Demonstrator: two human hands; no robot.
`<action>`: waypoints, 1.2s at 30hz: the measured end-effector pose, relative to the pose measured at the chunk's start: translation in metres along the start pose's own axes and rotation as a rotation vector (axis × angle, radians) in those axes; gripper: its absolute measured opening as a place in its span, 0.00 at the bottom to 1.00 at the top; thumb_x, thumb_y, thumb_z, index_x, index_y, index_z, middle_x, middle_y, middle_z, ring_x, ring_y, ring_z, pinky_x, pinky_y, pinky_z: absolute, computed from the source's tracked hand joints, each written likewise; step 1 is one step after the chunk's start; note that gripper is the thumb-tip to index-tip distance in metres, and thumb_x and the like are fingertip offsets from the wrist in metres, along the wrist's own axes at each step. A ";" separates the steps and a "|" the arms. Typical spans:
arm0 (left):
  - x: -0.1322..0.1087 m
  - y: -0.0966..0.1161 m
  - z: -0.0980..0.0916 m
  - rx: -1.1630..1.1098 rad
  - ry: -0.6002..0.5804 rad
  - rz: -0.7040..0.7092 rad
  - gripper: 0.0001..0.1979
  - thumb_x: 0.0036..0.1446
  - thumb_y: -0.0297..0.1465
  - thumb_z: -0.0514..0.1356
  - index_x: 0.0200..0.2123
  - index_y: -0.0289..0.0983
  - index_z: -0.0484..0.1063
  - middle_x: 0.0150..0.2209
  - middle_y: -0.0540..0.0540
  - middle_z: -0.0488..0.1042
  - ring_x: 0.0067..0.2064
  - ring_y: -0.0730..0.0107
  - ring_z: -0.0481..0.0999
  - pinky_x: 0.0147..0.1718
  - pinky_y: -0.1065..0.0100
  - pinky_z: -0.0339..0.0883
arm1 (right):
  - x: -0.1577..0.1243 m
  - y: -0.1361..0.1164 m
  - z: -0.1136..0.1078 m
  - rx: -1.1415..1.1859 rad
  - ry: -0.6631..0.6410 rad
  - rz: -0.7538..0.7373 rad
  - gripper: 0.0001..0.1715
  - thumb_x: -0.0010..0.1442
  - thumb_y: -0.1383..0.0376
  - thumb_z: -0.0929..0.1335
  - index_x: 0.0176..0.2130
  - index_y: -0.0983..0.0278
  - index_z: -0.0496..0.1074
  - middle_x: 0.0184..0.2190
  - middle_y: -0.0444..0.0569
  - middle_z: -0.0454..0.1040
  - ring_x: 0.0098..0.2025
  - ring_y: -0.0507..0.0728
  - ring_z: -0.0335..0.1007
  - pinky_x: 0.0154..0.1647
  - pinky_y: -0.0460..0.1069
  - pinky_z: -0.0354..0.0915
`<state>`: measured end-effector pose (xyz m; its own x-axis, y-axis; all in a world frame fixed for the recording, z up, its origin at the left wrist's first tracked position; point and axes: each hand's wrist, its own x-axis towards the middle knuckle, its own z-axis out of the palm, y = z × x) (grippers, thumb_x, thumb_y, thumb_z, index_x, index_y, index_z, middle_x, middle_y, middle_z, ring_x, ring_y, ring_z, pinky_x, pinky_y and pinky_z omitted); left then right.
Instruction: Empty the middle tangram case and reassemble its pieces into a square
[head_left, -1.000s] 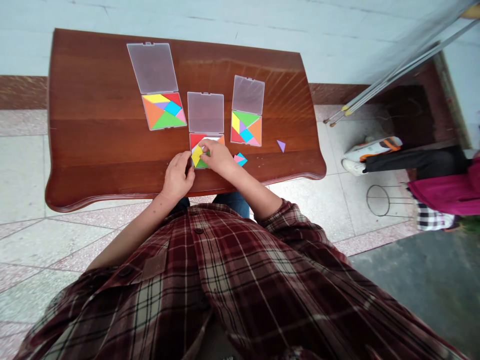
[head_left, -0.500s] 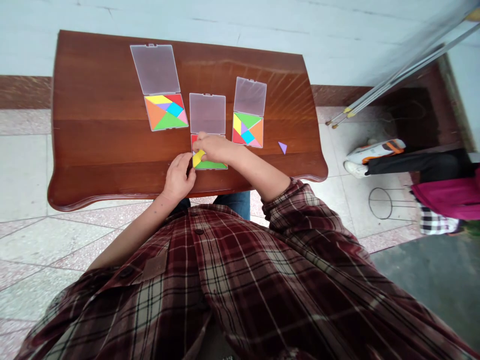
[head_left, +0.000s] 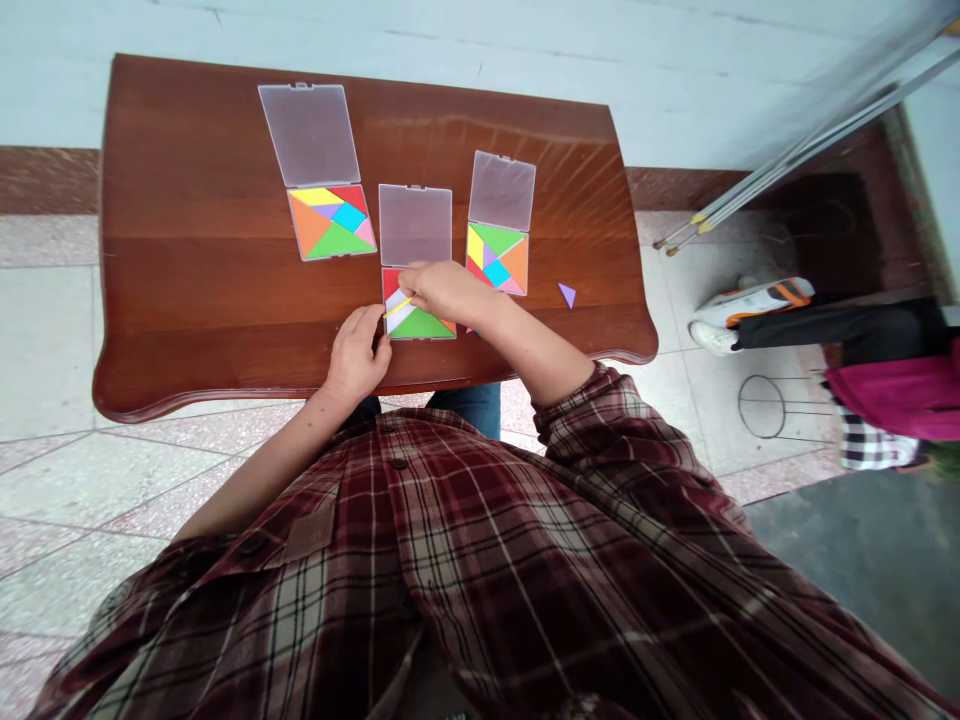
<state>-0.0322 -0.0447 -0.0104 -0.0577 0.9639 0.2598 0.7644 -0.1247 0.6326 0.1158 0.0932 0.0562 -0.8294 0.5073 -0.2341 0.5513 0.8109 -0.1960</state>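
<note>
In the middle lies an open tangram case (head_left: 415,228), its clear lid folded back. A green triangle (head_left: 420,325) and a red piece (head_left: 391,279) lie in its tray, with bare white tray between them. My right hand (head_left: 442,288) pinches a yellow tangram piece (head_left: 399,307), tilted up on edge over that white gap. My left hand (head_left: 358,350) is curled at the case's lower left corner, fingers on the left edge and thumb by the bottom. My right hand hides part of the tray. An orange piece (head_left: 448,327) shows at its lower right.
Two more open tangram cases with pieces in them lie at the left (head_left: 331,222) and right (head_left: 497,258). A loose purple triangle (head_left: 568,295) lies on the brown table (head_left: 187,300). A bit of red (head_left: 470,330) shows beneath my right forearm. A person's leg (head_left: 787,330) is at far right.
The yellow piece has gone from lying nearly flat to standing on edge, baring the white tray. My right hand has shifted slightly right; my left hand stays put.
</note>
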 end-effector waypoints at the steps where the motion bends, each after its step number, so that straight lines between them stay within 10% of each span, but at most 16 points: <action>1: 0.000 0.000 0.000 -0.001 0.000 -0.003 0.21 0.56 0.28 0.53 0.54 0.33 0.66 0.52 0.38 0.72 0.55 0.56 0.71 0.58 0.54 0.65 | -0.001 0.001 0.004 -0.015 0.026 -0.001 0.11 0.66 0.68 0.60 0.41 0.64 0.71 0.42 0.49 0.72 0.40 0.56 0.65 0.37 0.49 0.53; 20: 0.000 -0.002 0.002 0.008 -0.006 0.007 0.20 0.56 0.28 0.52 0.53 0.34 0.66 0.52 0.39 0.73 0.54 0.57 0.71 0.58 0.54 0.65 | 0.004 0.007 0.050 -0.048 0.233 -0.198 0.17 0.67 0.73 0.56 0.43 0.68 0.71 0.44 0.56 0.71 0.45 0.59 0.65 0.47 0.54 0.62; 36: 0.000 0.002 -0.001 0.001 -0.017 -0.004 0.21 0.56 0.28 0.52 0.53 0.34 0.67 0.52 0.38 0.73 0.54 0.56 0.71 0.58 0.53 0.65 | 0.002 0.003 0.044 0.029 0.196 -0.091 0.19 0.70 0.68 0.55 0.42 0.65 0.72 0.44 0.53 0.72 0.45 0.57 0.65 0.49 0.53 0.60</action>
<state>-0.0310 -0.0453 -0.0083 -0.0504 0.9682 0.2450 0.7649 -0.1203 0.6328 0.1197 0.0838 0.0128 -0.8760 0.4817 -0.0247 0.4734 0.8487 -0.2357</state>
